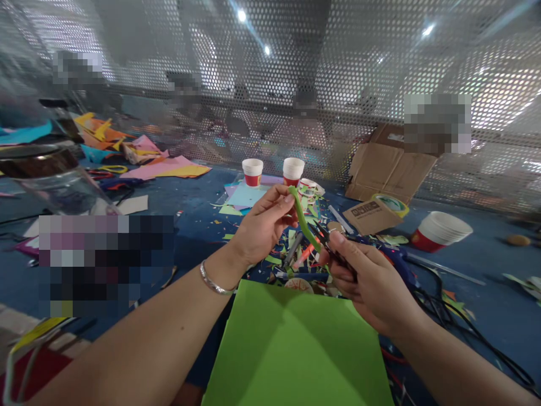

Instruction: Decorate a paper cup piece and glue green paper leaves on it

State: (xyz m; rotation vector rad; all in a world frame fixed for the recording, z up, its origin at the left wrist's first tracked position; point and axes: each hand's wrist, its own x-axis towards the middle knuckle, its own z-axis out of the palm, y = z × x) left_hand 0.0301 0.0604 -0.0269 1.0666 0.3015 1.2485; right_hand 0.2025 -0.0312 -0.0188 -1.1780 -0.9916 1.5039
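Observation:
Between the fingertips of my left hand point(270, 217) is one end of a narrow green paper strip point(302, 217), which curves down toward the right. My right hand point(359, 273) is closed round a pair of dark scissors point(325, 237); their pointed tips are beside the strip, and I cannot tell whether they touch it. Most of the scissors' handle is hidden in my fingers. Below both hands lies a stack of large green paper sheets point(296, 349) at the table's near edge. Scraps, pens and an orange marker point(305, 256) lie just beyond it.
White-and-red paper cups point(252, 172) stand at the back, with another cup stack point(442, 231) tilted at right. A cardboard box point(389, 163) leans against the perforated metal screen. Black cables point(448, 316) run along the right. A glass jar point(63, 186) and coloured paper point(164, 167) are at left.

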